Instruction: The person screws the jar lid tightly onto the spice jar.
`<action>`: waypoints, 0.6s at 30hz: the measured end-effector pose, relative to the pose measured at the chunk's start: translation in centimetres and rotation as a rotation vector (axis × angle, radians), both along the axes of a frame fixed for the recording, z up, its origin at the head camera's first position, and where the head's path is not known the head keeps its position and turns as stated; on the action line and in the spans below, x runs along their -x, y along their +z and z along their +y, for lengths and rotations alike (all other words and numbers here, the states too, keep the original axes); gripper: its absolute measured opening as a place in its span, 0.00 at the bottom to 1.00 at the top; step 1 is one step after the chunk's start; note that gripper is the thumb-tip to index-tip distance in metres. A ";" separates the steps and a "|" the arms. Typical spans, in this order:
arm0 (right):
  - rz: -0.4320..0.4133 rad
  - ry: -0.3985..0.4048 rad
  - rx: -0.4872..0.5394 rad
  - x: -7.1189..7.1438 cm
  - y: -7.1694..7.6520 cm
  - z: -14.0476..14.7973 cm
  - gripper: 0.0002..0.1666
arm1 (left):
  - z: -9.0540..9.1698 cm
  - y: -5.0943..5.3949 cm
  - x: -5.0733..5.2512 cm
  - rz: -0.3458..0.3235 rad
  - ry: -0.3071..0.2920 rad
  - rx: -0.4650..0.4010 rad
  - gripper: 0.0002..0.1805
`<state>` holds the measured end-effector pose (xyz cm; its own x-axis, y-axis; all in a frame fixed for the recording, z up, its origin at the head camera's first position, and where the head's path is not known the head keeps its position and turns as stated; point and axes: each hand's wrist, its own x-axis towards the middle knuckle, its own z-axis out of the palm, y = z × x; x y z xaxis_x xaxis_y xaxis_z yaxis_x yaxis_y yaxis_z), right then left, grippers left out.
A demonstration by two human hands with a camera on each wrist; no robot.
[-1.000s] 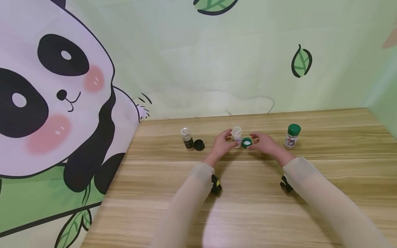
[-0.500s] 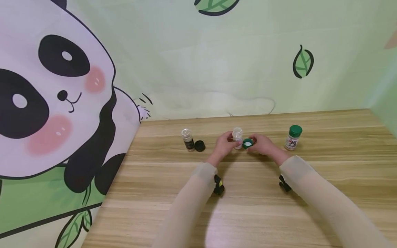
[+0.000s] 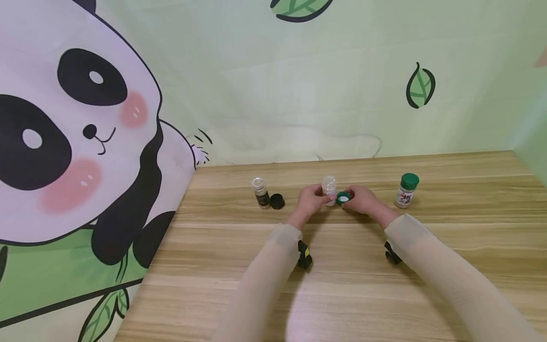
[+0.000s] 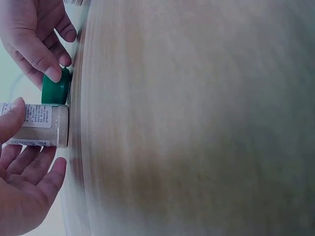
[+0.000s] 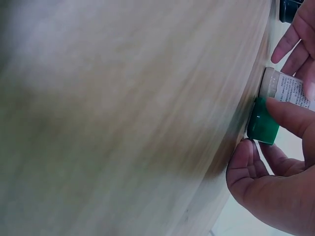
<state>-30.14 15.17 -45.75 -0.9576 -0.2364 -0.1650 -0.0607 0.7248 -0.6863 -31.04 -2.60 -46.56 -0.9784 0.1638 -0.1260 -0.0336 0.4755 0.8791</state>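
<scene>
Near the back of the table, my left hand (image 3: pixel 309 202) holds an uncapped clear spice jar (image 3: pixel 328 183) with a printed label, thumb on one side and fingers on the other. The jar stands upright. Directly right of it, my right hand (image 3: pixel 363 200) pinches a green cap (image 3: pixel 343 198) whose pale inside faces up. In the left wrist view the cap (image 4: pixel 56 87) sits at the base of the jar (image 4: pixel 44 123), seemingly against it. The right thumb lies on the cap (image 5: pixel 263 123) in the right wrist view.
Left of my hands stands another uncapped jar (image 3: pixel 260 193) with a dark label, and a black cap (image 3: pixel 277 201) lies beside it. A jar with a green lid (image 3: pixel 406 191) stands to the right. Behind the wooden table (image 3: pixel 342 285) hangs a panda-print backdrop (image 3: pixel 273 95).
My left fingers have come in around the clear jar. My right hand has moved slightly left and now pinches the green cap. The view has shifted a little.
</scene>
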 end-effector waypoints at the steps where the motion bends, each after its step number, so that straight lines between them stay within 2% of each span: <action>1: -0.002 -0.002 0.005 0.0 0.0 0.0 0.31 | 0.0 0.0 0.0 0.000 0.002 -0.001 0.23; 7: -0.015 -0.019 0.036 -0.1 0.0 0.2 0.31 | -0.2 0.1 -0.3 0.008 -0.005 0.010 0.23; 18: -0.034 -0.052 0.108 -1.0 1.6 1.0 0.34 | -0.2 0.0 0.0 0.050 -0.024 0.037 0.22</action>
